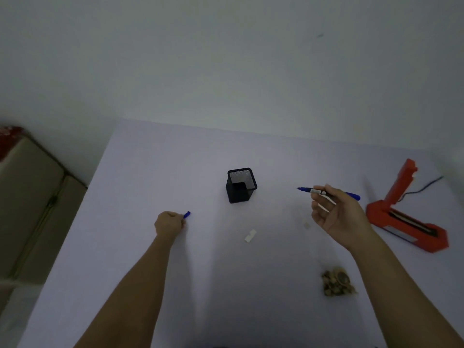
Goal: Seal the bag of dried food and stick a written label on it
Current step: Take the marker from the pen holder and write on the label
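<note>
White table bears a clear bag of brown dried pieces; right hand pinches an uncapped pen.

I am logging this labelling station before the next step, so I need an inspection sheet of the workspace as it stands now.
Surface: white table, bare in the middle.
Job's things: bag of dried food lies near the right forearm; small white label lies flat below the pen holder; red heat sealer stands open at the right edge.
Clutter: black mesh pen holder, upright, looks empty.
Grippers: left hand closed on a blue pen cap; right hand holds the uncapped blue pen, tip pointing left.
Cables: dark cord runs from behind the sealer.
Surroundings: pale wall; beige box to the left.
</note>
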Demonstrator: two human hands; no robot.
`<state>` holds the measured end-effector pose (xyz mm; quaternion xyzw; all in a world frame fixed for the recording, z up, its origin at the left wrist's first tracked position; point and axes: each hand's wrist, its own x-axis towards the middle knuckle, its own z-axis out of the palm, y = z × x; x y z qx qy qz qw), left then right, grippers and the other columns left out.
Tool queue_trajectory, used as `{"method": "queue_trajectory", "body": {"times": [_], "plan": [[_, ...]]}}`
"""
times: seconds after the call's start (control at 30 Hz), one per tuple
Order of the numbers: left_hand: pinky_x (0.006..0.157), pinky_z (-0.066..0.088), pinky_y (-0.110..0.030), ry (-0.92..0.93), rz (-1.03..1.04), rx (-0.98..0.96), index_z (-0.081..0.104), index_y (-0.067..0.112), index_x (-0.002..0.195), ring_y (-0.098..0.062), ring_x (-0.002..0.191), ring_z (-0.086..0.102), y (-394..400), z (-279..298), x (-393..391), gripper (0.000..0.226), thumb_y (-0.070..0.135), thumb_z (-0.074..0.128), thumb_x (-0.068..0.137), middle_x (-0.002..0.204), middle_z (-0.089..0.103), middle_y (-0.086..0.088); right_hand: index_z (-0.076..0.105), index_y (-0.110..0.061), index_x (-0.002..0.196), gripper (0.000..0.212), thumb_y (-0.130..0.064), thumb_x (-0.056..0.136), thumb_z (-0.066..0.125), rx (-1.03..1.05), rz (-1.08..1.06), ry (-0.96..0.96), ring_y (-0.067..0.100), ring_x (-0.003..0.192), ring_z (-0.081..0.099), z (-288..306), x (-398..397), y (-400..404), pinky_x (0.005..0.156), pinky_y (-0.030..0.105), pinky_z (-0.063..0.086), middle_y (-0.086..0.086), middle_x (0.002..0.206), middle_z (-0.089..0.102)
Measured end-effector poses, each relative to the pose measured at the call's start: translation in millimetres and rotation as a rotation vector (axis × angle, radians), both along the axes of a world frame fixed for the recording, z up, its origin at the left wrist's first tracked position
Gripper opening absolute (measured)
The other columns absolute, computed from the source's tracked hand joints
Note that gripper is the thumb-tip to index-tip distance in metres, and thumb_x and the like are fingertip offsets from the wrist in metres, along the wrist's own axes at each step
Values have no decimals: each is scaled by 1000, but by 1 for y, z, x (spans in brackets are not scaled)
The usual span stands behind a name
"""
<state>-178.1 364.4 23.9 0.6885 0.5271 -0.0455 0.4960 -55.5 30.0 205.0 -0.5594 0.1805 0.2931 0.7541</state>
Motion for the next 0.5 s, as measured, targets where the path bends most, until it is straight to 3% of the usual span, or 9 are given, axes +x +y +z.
{"method": "queue_trajectory", "body": {"times": [0.2,0.33,0.5], "plan": [[81,50,-34,-48,48,34,69,3,90,-33,94,65,-4,-3,0,17,16,59,86,95,70,-15,71,-13,99,20,-25,90,58,25,-4,12,13,71,68,-10,-8,-4,63,25,56,1,87,73],[82,55,-39,-135,-37,5,56,18,76,-28,79,69,-26,0,2,15,26,57,88,83,71,-9,71,-11,102,21,-23,90,58,43,-8,24,14,72,69,-16,-11,-7,64,26,57,3,91,74],[70,49,-32,-31,-248,0,59,11,72,-24,72,60,-54,-2,5,20,18,51,89,78,65,-10,72,-11,100,19,-23,89,62,59,-18,46,14,72,69,-23,-12,-16,64,26,58,3,88,75]]}}
